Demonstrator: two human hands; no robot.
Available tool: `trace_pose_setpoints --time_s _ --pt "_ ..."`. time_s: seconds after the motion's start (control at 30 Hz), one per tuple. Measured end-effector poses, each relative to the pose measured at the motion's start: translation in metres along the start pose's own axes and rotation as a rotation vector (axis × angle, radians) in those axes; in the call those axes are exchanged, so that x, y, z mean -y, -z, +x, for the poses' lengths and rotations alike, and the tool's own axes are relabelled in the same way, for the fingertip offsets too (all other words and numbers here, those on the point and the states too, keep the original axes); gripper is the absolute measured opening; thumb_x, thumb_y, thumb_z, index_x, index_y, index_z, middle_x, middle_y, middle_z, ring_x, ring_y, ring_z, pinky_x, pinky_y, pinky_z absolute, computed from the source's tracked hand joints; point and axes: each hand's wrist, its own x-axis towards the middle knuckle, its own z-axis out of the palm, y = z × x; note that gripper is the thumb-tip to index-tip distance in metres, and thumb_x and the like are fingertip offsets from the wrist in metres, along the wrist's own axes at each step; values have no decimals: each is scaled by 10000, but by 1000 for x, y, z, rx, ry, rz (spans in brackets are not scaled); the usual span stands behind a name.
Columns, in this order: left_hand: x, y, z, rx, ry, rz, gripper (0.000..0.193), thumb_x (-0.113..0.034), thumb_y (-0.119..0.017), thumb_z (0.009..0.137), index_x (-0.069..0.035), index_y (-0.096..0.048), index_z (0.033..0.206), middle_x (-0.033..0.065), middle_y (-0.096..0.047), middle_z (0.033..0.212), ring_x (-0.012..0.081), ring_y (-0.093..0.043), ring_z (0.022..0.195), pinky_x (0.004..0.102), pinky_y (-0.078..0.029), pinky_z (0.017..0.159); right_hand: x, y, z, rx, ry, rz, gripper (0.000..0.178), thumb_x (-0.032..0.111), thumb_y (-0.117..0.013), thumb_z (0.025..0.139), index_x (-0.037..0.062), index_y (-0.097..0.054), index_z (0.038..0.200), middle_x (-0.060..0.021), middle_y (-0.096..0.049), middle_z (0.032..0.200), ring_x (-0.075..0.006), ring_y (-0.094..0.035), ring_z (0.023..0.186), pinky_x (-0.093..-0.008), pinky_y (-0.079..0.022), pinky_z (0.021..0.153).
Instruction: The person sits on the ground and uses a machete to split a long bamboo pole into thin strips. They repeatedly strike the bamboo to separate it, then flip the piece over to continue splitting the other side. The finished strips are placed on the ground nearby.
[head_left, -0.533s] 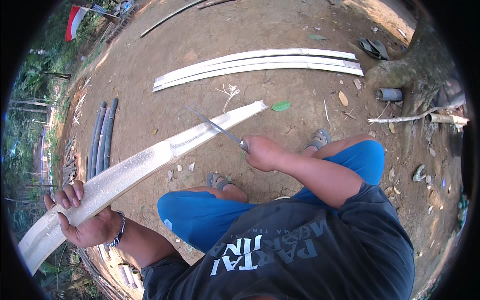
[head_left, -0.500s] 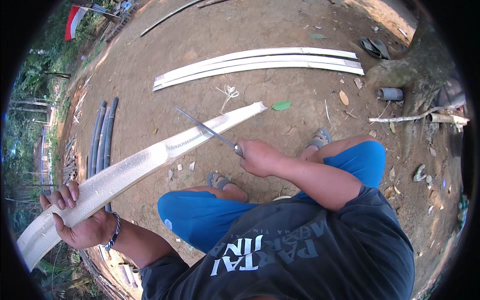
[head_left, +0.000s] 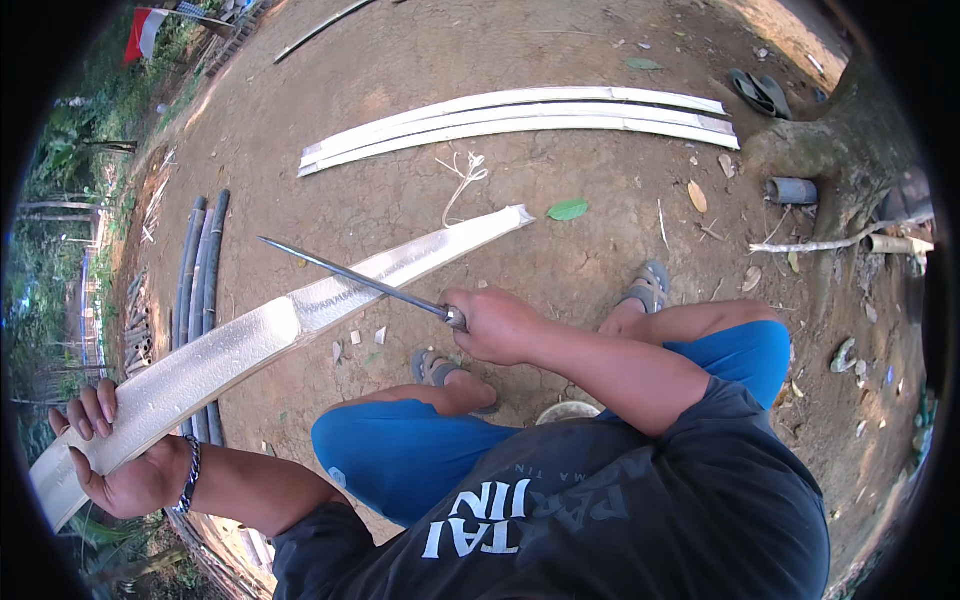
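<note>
and here's the left hand [head_left: 130, 483] wrapped about the near end of the bamboo [head_left: 230, 355], fingers curled over one edge, thumb by the other, the pale length slanting up and away above the ground [head_left: 590, 265]. the right hand [head_left: 495, 325] is clenched round the knife [head_left: 350, 275] by its handle — blade crossing over the bamboo, contact hard to tell — with a green leaf [head_left: 567, 209] just past the far tip.
</note>
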Motion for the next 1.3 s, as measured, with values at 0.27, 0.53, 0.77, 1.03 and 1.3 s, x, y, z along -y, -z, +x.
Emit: trace_pose_setpoints --time_s 0.27,0.53,0.77,1.03,1.3 --pt "3 -17 -3 -13 50 47 291 -107 -505 797 66 -445 1024 77 -381 780 169 -401 698 332 -362 661 -113 -18 31 -50 -330 -86 242 129 -565 826 37 -608 1045 -206 -666 935 -368 -643 927 -466 -507 810" --pt "9 -29 12 -38 40 52 259 -80 -513 749 5 -391 960 71 -361 756 176 -387 673 345 -360 648 -247 -16 48 -140 -478 -49 223 125 -584 808 5 -598 996 -222 -662 886 -387 -646 879 -483 -506 783" --pt "8 -4 14 -99 78 69 242 -65 -495 743 -13 -375 946 75 -363 753 185 -384 676 344 -356 654 -88 11 45 41 -49 9 195 127 -579 818 35 -611 988 -216 -668 921 -372 -652 898 -470 -505 790" --pt "25 -4 32 -140 67 127 247 -72 -475 757 14 -384 970 73 -347 755 185 -364 676 350 -342 647 -289 -30 80 -185 -522 -39 214 146 -608 797 43 -591 983 -217 -655 875 -392 -645 859 -492 -503 761" --pt "23 21 48 -84 134 70 239 -80 -473 755 13 -373 951 78 -334 755 194 -359 687 358 -340 658 -156 4 85 -18 38 -41 206 171 -609 804 47 -583 966 -207 -641 846 -389 -636 841 -488 -492 744"
